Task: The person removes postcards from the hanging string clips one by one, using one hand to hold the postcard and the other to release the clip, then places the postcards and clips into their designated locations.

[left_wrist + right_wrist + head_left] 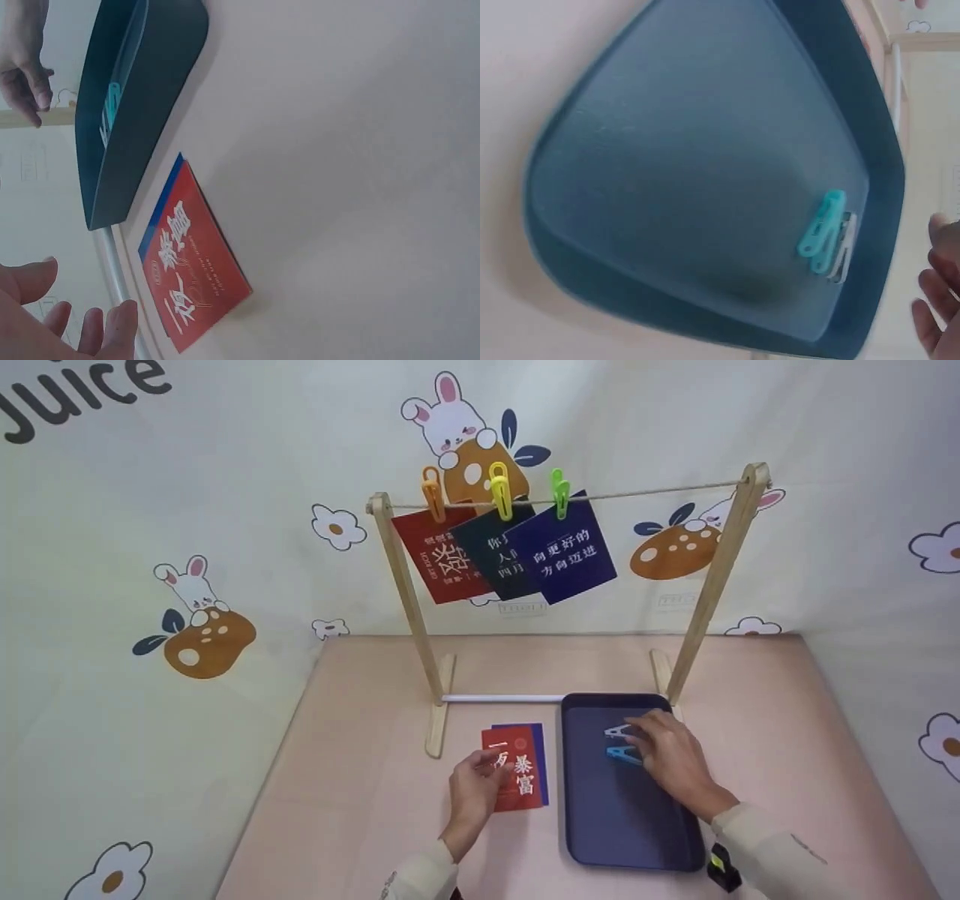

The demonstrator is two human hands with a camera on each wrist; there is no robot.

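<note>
My left hand hovers over a red card with white characters, its fingers loosely bent and apart from it in the left wrist view. Beneath that card, the edge of a blue card sticks out. Over the far end of a dark tray is my right hand, holding nothing. Inside the tray lie a blue clothespin and a white clothespin, side by side; the right wrist view shows the fingers apart from both.
Behind stands a wooden rack with a string across its top. Orange, yellow and green clothespins hold red, dark green and navy cards there, overlapping. A white bar joins the rack's feet.
</note>
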